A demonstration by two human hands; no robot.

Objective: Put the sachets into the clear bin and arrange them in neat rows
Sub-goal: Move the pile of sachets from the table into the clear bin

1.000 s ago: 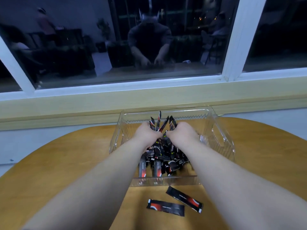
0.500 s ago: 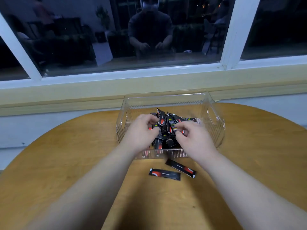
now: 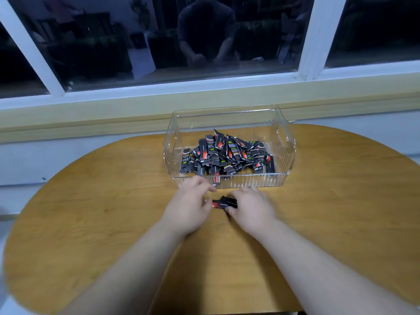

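A clear ribbed bin (image 3: 284,142) stands on the round wooden table (image 3: 91,212) by the window. Several black-and-red sachets (image 3: 225,153) lie in a loose heap inside it. In front of the bin, two loose sachets (image 3: 223,203) lie on the table between my hands. My right hand (image 3: 250,209) covers their right ends, its fingers curled on them. My left hand (image 3: 191,203) rests on the table at their left end, fingers spread and touching the nearer sachet's tip. Most of both sachets is hidden under my hands.
A cream wall ledge (image 3: 113,114) and a dark window (image 3: 159,37) run just behind the bin. The table's curved edge (image 3: 29,201) falls away on the left and right.
Both hands have left the heap in the bin and come back toward me onto the two loose sachets on the table. The camera has tilted, so the bin sits farther away.
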